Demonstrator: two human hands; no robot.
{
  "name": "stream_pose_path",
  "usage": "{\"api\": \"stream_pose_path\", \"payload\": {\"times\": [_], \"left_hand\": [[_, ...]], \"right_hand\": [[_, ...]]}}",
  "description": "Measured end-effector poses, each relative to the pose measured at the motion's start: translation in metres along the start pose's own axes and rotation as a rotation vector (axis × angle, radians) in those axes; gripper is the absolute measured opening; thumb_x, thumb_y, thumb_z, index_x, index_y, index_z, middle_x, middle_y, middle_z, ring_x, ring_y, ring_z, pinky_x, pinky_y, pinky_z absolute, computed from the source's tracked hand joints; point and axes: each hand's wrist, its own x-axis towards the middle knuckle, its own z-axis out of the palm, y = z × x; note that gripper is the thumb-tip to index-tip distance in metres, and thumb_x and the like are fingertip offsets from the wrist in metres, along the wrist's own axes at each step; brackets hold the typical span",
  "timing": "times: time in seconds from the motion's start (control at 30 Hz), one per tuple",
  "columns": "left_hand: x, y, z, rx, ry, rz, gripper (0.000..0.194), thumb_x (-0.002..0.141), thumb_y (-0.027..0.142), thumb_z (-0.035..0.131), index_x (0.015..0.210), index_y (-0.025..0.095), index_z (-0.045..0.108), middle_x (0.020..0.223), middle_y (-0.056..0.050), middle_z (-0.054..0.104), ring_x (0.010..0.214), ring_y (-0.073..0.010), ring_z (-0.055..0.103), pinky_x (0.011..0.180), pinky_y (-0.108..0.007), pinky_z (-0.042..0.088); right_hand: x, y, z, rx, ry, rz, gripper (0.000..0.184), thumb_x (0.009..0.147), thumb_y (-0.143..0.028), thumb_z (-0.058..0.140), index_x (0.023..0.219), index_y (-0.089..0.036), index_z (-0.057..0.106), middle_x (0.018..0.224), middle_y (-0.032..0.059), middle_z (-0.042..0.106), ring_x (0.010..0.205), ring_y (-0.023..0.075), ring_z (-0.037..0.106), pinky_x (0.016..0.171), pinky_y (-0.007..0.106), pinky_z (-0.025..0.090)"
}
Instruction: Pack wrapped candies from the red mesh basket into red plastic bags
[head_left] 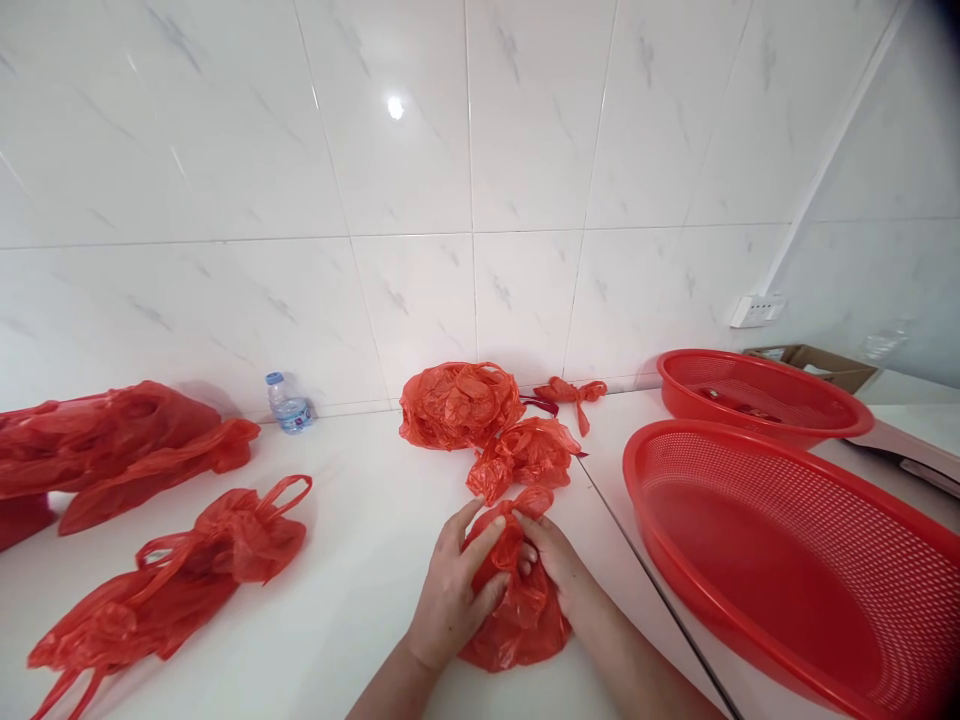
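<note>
A thin red plastic bag (517,635) lies crumpled on the white table in front of me. My left hand (466,575) presses on it from the left, fingers bent around its gathered upper part. From the right, my right hand (546,560) pinches the same bag near its top, with some fingertips hidden in the folds. Just beyond my fingers sits a loosely bunched red bag (536,455), touching a larger ball of red bags (457,405) by the wall.
At right stand a large red basket (757,560) and another red basket (765,385) with small items inside. A cardboard box (832,368) is behind them. To the left are a flattened red bag (202,570), a heap of red bags (127,440) and a water bottle (288,405).
</note>
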Motion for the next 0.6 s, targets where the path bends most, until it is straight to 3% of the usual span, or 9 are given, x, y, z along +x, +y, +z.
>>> {"api": "stream_pose_path", "payload": {"times": [0.1, 0.23, 0.37, 0.5, 0.6], "left_hand": [[0.001, 0.001, -0.001, 0.041, -0.059, 0.001, 0.042, 0.080, 0.017, 0.058, 0.118, 0.032, 0.064, 0.136, -0.010, 0.048, 0.123, -0.0310, 0.042, 0.104, -0.044, 0.031], [0.002, 0.004, -0.003, -0.047, -0.049, -0.028, 0.033, 0.077, 0.021, 0.064, 0.108, 0.029, 0.070, 0.127, -0.011, 0.055, 0.116, -0.0317, 0.048, 0.101, -0.043, 0.035], [0.003, 0.002, -0.002, -0.119, -0.015, -0.081, 0.020, 0.081, 0.021, 0.058, 0.094, 0.026, 0.073, 0.117, -0.011, 0.059, 0.109, -0.0292, 0.052, 0.097, -0.039, 0.039], [0.004, -0.007, 0.000, -0.149, 0.077, -0.164, 0.016, 0.083, 0.022, 0.055, 0.082, 0.023, 0.071, 0.108, -0.010, 0.060, 0.100, -0.0254, 0.056, 0.090, -0.036, 0.044], [0.004, -0.015, 0.000, -0.003, 0.057, -0.134, 0.019, 0.087, 0.021, 0.048, 0.085, 0.022, 0.066, 0.109, -0.008, 0.058, 0.098, -0.0215, 0.057, 0.087, -0.035, 0.046]], "right_hand": [[0.000, 0.001, -0.001, -0.035, -0.008, -0.010, 0.038, 0.077, -0.044, 0.066, 0.059, -0.020, 0.043, 0.041, -0.0096, 0.034, 0.038, 0.0067, 0.033, 0.042, 0.021, 0.032], [0.001, 0.001, -0.002, -0.096, 0.001, -0.018, 0.035, 0.077, -0.042, 0.066, 0.061, -0.019, 0.046, 0.042, -0.0091, 0.035, 0.038, 0.0064, 0.034, 0.043, 0.021, 0.030], [-0.003, -0.001, -0.002, -0.036, -0.025, -0.008, 0.037, 0.076, -0.037, 0.068, 0.057, -0.018, 0.043, 0.045, -0.0075, 0.038, 0.043, 0.0063, 0.035, 0.046, 0.020, 0.031], [-0.006, -0.006, 0.000, 0.136, -0.097, 0.104, 0.047, 0.079, -0.057, 0.057, 0.055, -0.018, 0.046, 0.055, -0.0021, 0.049, 0.053, 0.0093, 0.046, 0.057, 0.024, 0.040], [-0.005, -0.009, 0.000, 0.142, -0.120, 0.069, 0.047, 0.078, -0.062, 0.054, 0.062, -0.018, 0.055, 0.060, -0.0007, 0.054, 0.059, 0.0118, 0.051, 0.063, 0.026, 0.043]]}}
